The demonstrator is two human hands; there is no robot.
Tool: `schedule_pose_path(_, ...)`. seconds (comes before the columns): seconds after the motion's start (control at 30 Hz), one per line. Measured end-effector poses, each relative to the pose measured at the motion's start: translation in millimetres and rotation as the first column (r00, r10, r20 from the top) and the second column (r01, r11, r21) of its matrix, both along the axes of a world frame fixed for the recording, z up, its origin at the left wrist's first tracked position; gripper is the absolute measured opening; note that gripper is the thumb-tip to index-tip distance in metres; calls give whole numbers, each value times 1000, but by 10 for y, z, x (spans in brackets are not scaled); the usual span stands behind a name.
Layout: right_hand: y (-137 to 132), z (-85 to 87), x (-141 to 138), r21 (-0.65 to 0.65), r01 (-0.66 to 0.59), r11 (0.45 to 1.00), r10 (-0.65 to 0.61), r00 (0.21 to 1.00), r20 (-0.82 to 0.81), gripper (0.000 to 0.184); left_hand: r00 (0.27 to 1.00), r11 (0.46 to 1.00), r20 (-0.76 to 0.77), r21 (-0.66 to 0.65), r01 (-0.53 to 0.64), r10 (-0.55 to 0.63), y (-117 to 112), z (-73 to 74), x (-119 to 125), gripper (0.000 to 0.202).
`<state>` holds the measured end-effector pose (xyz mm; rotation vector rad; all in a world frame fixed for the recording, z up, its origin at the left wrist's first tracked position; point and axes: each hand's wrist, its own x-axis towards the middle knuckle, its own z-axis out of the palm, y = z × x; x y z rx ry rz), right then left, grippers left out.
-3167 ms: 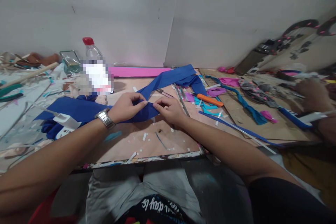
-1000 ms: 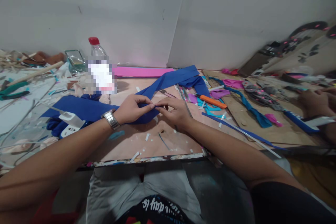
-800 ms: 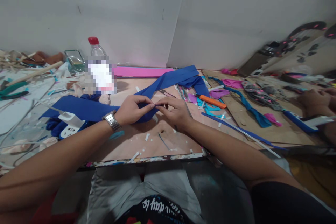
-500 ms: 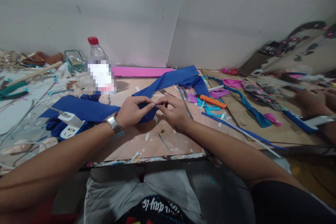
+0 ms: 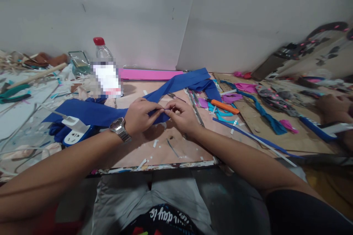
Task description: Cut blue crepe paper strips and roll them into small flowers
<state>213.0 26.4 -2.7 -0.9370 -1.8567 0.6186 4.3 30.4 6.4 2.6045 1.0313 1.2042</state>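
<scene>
A long royal-blue strip of cloth (image 5: 91,112) runs across a wooden board (image 5: 154,147), from a heap at the left to the far right corner. My left hand (image 5: 140,116), with a metal watch on the wrist, pinches the strip at mid-board. My right hand (image 5: 182,115) pinches the same strip right beside it, fingertips almost touching. Both hands are closed on the cloth, which is bunched narrow between them.
A red-capped plastic bottle (image 5: 103,68) stands behind the hands, a pink roll (image 5: 149,75) along the wall. A white power strip (image 5: 74,132) lies left. An orange-handled knife (image 5: 224,106), teal and magenta scraps sit right. Another person's hand (image 5: 335,106) rests at far right.
My hands have drawn closer together on the blue strip, gathering it narrower between them. The other person's hand at the right has shifted slightly.
</scene>
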Motion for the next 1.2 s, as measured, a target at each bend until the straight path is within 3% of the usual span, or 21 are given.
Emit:
schedule_pose_path(0.33, -43, 1, -37, -98, -69, 993, 69, 998, -3, 10, 999, 998, -30, -62, 28, -30, -13, 12, 17, 23)
schedule_pose_path(0.57, -25, -6, -14, -12, -22, 1000, 23, 997, 75, 8, 999, 992, -34, -123, 3, -8, -12, 23, 18, 24)
schedule_pose_path(0.8, -24, 11, 3, 22, -54, 998, 51, 992, 118, 10, 998, 983, -51, -180, 19, -29, -19, 33, 13, 26)
schedule_pose_path(1.2, 12, 19, 37, 81, -13, 997, 4, 993, 118, 8, 997, 915, 43, -396, 79, -67, 20, 75, -20, 28)
